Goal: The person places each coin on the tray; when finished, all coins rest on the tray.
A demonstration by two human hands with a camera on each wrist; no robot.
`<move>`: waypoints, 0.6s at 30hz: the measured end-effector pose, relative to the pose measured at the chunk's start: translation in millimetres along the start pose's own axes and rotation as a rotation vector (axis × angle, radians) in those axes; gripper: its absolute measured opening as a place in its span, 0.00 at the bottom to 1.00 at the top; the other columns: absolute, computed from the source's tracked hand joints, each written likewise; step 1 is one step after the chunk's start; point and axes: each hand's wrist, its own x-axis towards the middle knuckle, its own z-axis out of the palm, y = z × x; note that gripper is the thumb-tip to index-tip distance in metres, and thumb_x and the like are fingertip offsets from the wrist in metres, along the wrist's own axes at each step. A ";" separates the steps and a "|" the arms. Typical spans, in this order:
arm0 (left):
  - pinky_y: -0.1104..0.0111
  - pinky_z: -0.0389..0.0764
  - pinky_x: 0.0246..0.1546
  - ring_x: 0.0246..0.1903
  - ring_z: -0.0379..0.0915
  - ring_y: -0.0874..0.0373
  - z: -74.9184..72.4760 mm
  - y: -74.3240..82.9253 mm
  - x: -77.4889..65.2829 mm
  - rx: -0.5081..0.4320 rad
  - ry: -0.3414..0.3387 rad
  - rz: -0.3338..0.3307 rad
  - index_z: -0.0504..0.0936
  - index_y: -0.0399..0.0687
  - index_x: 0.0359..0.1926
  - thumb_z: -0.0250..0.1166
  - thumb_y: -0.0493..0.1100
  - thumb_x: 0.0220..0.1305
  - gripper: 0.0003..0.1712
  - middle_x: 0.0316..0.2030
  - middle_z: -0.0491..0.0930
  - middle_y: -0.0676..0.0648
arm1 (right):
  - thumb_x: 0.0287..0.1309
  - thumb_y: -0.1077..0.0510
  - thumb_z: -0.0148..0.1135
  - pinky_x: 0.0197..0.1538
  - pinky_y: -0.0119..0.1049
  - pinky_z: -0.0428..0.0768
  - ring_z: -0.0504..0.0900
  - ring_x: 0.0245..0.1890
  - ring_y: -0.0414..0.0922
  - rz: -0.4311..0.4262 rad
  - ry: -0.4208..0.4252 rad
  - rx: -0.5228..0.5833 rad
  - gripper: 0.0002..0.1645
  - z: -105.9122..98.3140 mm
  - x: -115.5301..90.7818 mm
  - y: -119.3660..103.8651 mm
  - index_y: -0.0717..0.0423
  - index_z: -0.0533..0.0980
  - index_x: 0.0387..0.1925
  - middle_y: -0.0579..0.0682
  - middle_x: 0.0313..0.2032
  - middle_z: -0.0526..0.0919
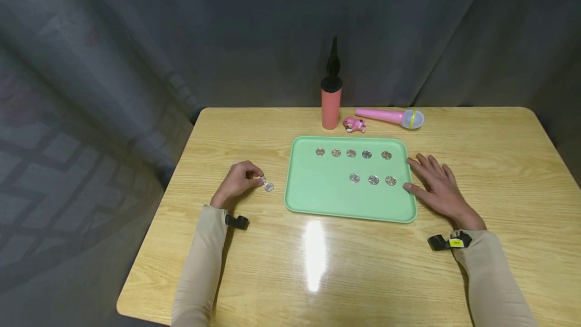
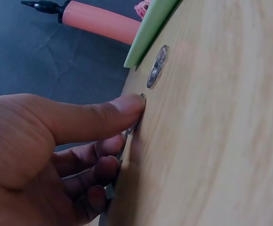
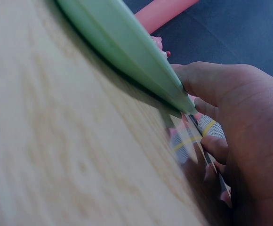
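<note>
Beside the green tray (image 1: 313, 198), at its left, my left hand (image 1: 238, 180) pinches a silver coin (image 1: 263, 179) at the table surface. In the left wrist view the thumb of that hand (image 2: 75, 122) covers most of the coin. A second coin (image 1: 269, 186) lies flat on the wood just to the right of the fingertips. My right hand (image 1: 438, 185) touches the tray's right rim with thumb and forefinger, its fingers spread. On the tray, several coins (image 1: 351, 153) form a back row, and three more coins (image 1: 373, 180) form a shorter front row toward the right.
Behind the tray stands a coral hand pump (image 1: 331, 107) with a black nozzle. A small pink toy figure (image 1: 354, 124) and a pink toy microphone (image 1: 390, 117) lie to its right. Dark curtains (image 1: 272, 34) hang along the far edge of the wooden table (image 1: 363, 266).
</note>
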 end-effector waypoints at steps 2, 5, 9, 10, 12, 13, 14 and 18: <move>0.70 0.70 0.32 0.31 0.69 0.57 0.8 0.5 0.1 0.014 0.005 0.009 0.88 0.40 0.38 0.74 0.36 0.57 0.07 0.31 0.79 0.44 | 0.68 0.47 0.58 0.75 0.66 0.25 0.35 0.80 0.65 -0.002 0.003 -0.001 0.43 -0.1 -0.2 -0.2 0.52 0.54 0.77 0.69 0.77 0.46; 0.71 0.70 0.32 0.30 0.69 0.57 1.8 0.5 0.2 0.030 0.008 0.029 0.88 0.39 0.37 0.73 0.34 0.57 0.06 0.31 0.79 0.44 | 0.68 0.47 0.58 0.75 0.66 0.25 0.35 0.80 0.65 -0.005 0.004 -0.002 0.43 0.0 0.2 -0.5 0.52 0.54 0.77 0.70 0.77 0.46; 0.71 0.71 0.34 0.32 0.70 0.56 2.7 2.6 0.5 0.050 -0.004 0.034 0.87 0.39 0.36 0.72 0.33 0.58 0.05 0.32 0.79 0.43 | 0.68 0.47 0.58 0.75 0.66 0.24 0.35 0.80 0.65 -0.006 0.001 -0.003 0.43 0.0 0.4 -0.7 0.52 0.54 0.78 0.70 0.77 0.46; 0.71 0.71 0.34 0.33 0.71 0.56 2.7 3.5 0.5 0.055 -0.008 0.031 0.86 0.39 0.36 0.72 0.33 0.58 0.05 0.33 0.79 0.43 | 0.68 0.47 0.58 0.75 0.66 0.25 0.35 0.80 0.65 -0.004 0.001 -0.002 0.43 -0.3 0.2 -1.0 0.52 0.54 0.78 0.70 0.77 0.46; 0.70 0.72 0.36 0.34 0.71 0.55 2.9 4.6 0.6 0.067 -0.018 0.029 0.86 0.39 0.36 0.71 0.33 0.58 0.05 0.34 0.79 0.43 | 0.68 0.47 0.58 0.75 0.67 0.25 0.35 0.80 0.65 -0.003 0.001 -0.002 0.43 -0.7 -0.1 -1.5 0.52 0.54 0.77 0.70 0.77 0.46; 0.69 0.72 0.36 0.34 0.71 0.55 2.9 4.9 0.5 0.075 -0.022 0.030 0.85 0.39 0.36 0.71 0.33 0.59 0.05 0.34 0.79 0.43 | 0.68 0.47 0.58 0.75 0.67 0.25 0.35 0.80 0.65 -0.002 0.001 -0.002 0.43 -0.9 -0.4 -1.8 0.52 0.54 0.77 0.70 0.77 0.46; 0.69 0.73 0.37 0.35 0.72 0.55 3.0 5.3 0.6 0.080 -0.026 0.033 0.85 0.39 0.37 0.71 0.33 0.59 0.05 0.34 0.79 0.43 | 0.68 0.47 0.58 0.75 0.67 0.26 0.35 0.80 0.66 -0.001 0.001 -0.001 0.43 -1.0 -0.6 -2.1 0.52 0.55 0.77 0.70 0.77 0.46; 0.67 0.74 0.39 0.36 0.72 0.54 3.0 6.1 0.9 0.098 -0.043 0.044 0.84 0.39 0.37 0.70 0.33 0.60 0.04 0.35 0.79 0.43 | 0.68 0.47 0.58 0.75 0.67 0.26 0.35 0.80 0.66 0.000 0.002 -0.001 0.42 -1.2 -1.0 -2.9 0.52 0.55 0.77 0.70 0.77 0.46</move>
